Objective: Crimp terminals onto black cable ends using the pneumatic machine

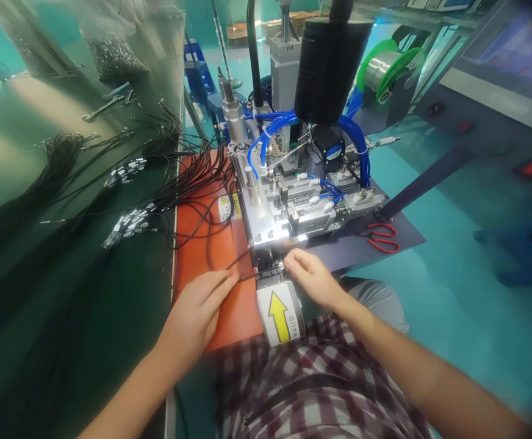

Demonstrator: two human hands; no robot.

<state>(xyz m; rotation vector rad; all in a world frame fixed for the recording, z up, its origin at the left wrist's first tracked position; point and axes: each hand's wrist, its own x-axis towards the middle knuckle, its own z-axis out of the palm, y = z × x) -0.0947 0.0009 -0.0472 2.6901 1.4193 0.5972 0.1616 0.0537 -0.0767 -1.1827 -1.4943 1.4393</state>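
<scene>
Holds a thin black cable (249, 277) at the centre of the frame, pinched between thumb and fingers of the left hand (197, 308); appears to grip its small silver metal end (282, 266) with the narrow, drawn-together fingers of the right hand (314, 279). Seems midway through lining the cable up across the dark metal track (269, 283), just above a white label with a yellow arrow (279, 314). By judgement, calls for keeping the cable straight between both hands, fingertips clear of the silver metal machine (312, 227). Cannot see the exact grip under the right fingertips, nor the cable's depth in the track; cannot trace its far end across the orange mat (243, 311). Cannot read the blurred, cut-off screen (513, 61) at upper right
</scene>
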